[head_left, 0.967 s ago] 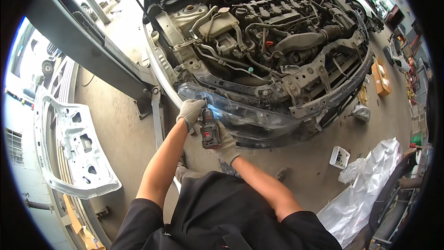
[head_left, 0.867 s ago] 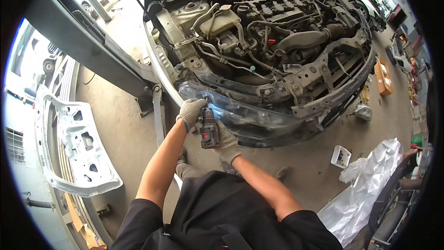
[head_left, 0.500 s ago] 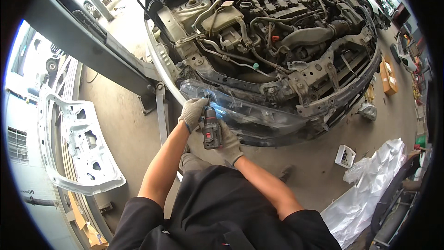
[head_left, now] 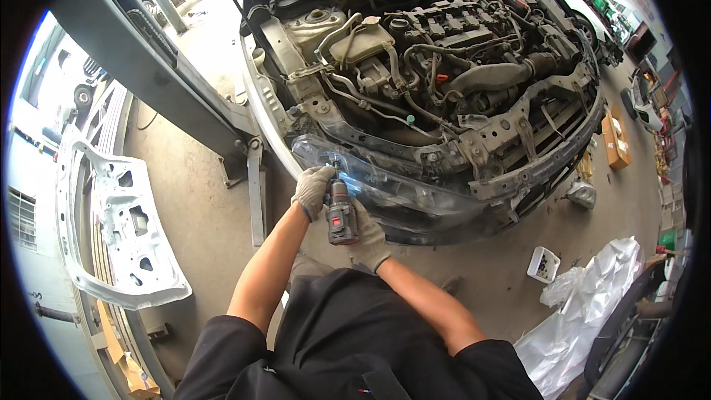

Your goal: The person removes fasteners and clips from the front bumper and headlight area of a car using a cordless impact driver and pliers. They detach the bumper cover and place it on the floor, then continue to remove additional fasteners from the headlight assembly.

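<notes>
Both my hands wear light knitted gloves. My right hand (head_left: 369, 243) grips a black-and-grey cordless drill (head_left: 341, 221) from its right side; the drill body hides most of those fingers. The drill points away from me at the near-left corner of a clear headlight (head_left: 385, 180) on the car front. Beside the drill's nose, my left hand (head_left: 312, 190) is closed, fingertips together by the bit; what they pinch is too small to name. A bluish light shines on the headlight near the bit. Whether the bit touches a screw cannot be seen.
The open engine bay (head_left: 444, 44) lies beyond the headlight. A grey lift post (head_left: 148, 52) stands at left, near a white car panel (head_left: 126, 222). To the right are a white tub of small parts (head_left: 544, 264), plastic sheeting (head_left: 585, 311) and a cardboard box (head_left: 616, 139).
The view has shifted slightly, so the car and floor items sit a little differently. Hands and drill stay at the same headlight corner, with the drill still in my right hand.
</notes>
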A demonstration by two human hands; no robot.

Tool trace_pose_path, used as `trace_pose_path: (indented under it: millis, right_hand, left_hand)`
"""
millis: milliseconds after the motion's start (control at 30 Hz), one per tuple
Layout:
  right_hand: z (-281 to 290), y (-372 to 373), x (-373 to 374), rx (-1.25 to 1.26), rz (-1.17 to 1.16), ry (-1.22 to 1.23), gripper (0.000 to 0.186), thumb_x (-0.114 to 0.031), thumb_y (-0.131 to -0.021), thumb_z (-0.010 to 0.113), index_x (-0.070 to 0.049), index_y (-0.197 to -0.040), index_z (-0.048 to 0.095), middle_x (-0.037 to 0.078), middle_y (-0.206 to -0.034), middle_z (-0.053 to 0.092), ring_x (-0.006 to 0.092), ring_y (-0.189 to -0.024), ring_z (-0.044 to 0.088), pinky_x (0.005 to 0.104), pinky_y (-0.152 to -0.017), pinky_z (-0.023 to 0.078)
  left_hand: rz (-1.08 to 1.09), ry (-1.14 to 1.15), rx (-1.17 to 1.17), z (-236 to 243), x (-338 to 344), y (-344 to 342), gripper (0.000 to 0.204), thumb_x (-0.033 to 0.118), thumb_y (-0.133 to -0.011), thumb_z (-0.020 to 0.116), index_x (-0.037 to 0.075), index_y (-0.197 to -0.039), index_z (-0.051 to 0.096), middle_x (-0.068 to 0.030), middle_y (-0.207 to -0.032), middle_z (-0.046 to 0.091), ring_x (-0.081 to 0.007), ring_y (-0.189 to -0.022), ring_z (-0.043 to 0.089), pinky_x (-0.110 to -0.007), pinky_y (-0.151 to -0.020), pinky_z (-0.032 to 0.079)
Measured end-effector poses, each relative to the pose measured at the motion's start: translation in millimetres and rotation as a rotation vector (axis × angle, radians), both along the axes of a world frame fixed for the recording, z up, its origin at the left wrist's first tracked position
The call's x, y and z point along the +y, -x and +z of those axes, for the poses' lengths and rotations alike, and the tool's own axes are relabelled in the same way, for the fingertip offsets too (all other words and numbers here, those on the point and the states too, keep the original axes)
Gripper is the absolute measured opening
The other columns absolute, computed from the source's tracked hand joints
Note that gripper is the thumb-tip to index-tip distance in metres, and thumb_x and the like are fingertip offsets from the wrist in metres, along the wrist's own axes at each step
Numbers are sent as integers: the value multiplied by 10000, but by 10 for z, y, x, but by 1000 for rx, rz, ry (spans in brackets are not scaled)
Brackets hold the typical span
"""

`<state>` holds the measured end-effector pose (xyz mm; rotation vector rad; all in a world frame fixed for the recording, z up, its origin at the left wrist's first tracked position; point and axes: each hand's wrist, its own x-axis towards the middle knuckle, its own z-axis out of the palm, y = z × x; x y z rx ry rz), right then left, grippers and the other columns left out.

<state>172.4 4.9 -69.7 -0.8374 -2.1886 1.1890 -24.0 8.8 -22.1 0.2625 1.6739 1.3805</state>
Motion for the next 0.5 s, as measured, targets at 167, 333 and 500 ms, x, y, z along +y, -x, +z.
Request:
trace_pose_path:
  millis: [167,333,500]
  right_hand:
    - [-89,28,61,-46,-18,-160,868,-247,-819,807,-130,-1530,324,185,-1226,671,383,-1037,690,444,-869,561]
    - [-195,27,26,19,14,-57,846,-258,-804,828,-122,-1498,364,182,-1208,674,370,-1051,686,441,-878,557]
    - [-198,75,19,-3,-47,-153,826,-256,-810,824,-126,-1492,377,171,-1222,666,354,-1108,668,430,-904,549]
  left_hand:
    - [-62,7,58,-73,6,55,251,213,-914,685,-22,-996,715,-52,-838,678,-144,-676,618,-306,-642,529]
    - [-104,44,219,-65,-19,64,361,309,-889,672,-26,-1004,740,-41,-800,647,-151,-715,570,-331,-671,487]
    - [-118,-6,196,-66,11,103,297,259,-905,678,-22,-979,740,-34,-804,669,-117,-691,587,-281,-645,488]
